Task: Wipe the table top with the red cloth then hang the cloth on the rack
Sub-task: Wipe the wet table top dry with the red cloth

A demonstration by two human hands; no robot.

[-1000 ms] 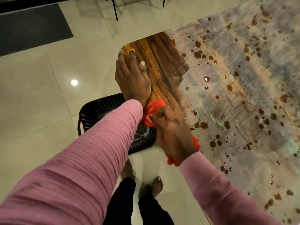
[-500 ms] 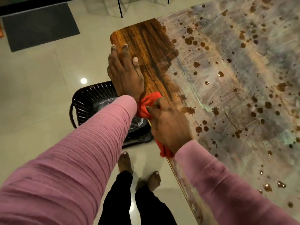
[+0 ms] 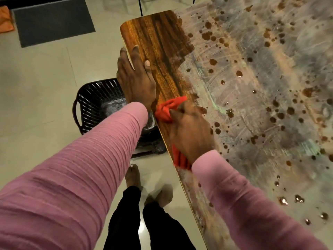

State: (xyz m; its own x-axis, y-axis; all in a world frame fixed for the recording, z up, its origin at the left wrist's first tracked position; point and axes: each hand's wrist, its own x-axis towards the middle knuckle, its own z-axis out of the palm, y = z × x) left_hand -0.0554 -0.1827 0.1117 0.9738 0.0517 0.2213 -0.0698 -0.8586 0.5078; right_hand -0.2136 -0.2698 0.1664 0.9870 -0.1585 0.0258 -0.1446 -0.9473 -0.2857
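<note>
The wooden table top runs from top centre to bottom right. Its near-left strip shows clean dark wood grain; the rest is smeared grey-white with brown spots. My right hand presses the bunched red cloth onto the table near its left edge, and a red tail of the cloth shows under my wrist. My left hand lies flat with its fingers apart against the table's left edge, just beyond the cloth. No rack is in view.
A black perforated basket stands on the tiled floor under the table's left edge, with whitish powder inside. A dark mat lies at top left, with an orange thing beside it. My bare feet are below. Thin black legs stand at the top.
Both hands have stayed together at the table's left edge while my view shifted, so more clean wood shows beyond them. The cloth has moved slightly along the edge.
</note>
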